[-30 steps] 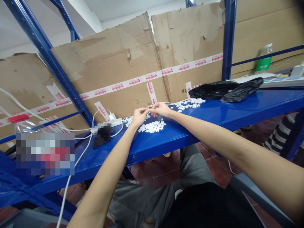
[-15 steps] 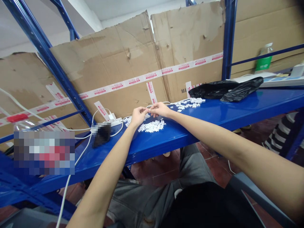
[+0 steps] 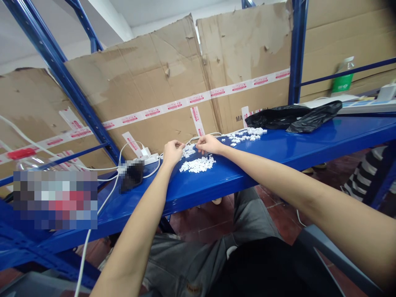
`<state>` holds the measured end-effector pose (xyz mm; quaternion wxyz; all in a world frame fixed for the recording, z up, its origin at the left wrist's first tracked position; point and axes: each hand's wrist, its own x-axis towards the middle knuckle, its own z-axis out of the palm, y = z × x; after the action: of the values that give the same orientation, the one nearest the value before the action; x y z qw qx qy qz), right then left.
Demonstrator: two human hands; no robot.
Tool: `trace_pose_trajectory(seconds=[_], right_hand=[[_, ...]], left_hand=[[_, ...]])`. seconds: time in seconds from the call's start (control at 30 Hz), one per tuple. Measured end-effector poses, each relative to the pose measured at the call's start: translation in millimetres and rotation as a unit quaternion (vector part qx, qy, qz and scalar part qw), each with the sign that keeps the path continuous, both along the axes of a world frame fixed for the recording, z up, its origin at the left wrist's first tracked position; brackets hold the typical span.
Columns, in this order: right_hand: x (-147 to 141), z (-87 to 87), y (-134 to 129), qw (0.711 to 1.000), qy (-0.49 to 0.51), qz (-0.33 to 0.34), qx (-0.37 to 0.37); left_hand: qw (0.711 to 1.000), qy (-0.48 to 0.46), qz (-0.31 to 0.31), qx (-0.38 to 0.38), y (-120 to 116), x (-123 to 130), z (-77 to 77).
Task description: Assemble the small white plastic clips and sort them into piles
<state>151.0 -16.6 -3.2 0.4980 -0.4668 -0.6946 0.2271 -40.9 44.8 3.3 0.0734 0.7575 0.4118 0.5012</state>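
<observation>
Hands (image 3: 172,153) parted; white pieces (image 3: 198,164) beside right fingers (image 3: 201,144).

Single view from the wearer's head, facing forward and down, near a long glossy blue metal tabletop (image 3: 185,187) crossing mid-frame.

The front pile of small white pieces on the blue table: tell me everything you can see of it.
The pile is a loose, low heap of many small white pieces, plastic by the look of them, lying jumbled. It spreads directly on the blue table, with some strays at its edges. The right hand is just beyond it; whether the fingers touch it, I can't tell. Single pieces are too small to make out exactly.
</observation>
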Motion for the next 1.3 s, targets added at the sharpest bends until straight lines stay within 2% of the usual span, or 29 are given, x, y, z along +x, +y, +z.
trace_pose_trajectory(seconds=[0.17,0.33,0.4,0.5,0.63,0.7,0.8,1.0,1.17,1.3], right_hand=[[1,-0.9,0,0.997,-0.068,-0.041,0.000],[6,-1.8,4,0.981,-0.166,-0.096,0.026],[8,-0.3,3,0.969,-0.197,-0.144,0.037],[9,4.2,-2,0.937,-0.237,-0.255,0.015],[16,9.2,-8,0.872,-0.293,-0.389,-0.053],[23,9.0,-8,0.852,-0.302,-0.419,-0.087],[36,5.6,-3,0.840,-0.307,-0.429,-0.131],[46,0.4,6,0.842,-0.313,-0.394,-0.194],[40,5.1,4,0.865,-0.314,-0.361,-0.154],[36,5.9,3,0.866,-0.318,-0.363,-0.132]], left_hand=[[0.986,0.133,0.099,0.016,-6,-5,1.6],[0.974,0.169,0.148,-0.017,-6,-11,4.0],[0.971,0.173,0.162,-0.032,-4,-14,3.5],[0.972,0.169,0.161,-0.038,-2,-15,2.8],[0.980,0.159,0.117,-0.001,-4,-9,3.1],[0.982,0.168,0.086,0.017,-7,-4,2.8],[0.981,0.191,0.022,0.028,-12,4,1.2],[0.959,0.261,-0.106,-0.033,-29,22,-3.1],[0.948,0.274,-0.153,-0.059,-38,28,-2.5],[0.936,0.287,-0.194,-0.063,-40,30,-2.6]])
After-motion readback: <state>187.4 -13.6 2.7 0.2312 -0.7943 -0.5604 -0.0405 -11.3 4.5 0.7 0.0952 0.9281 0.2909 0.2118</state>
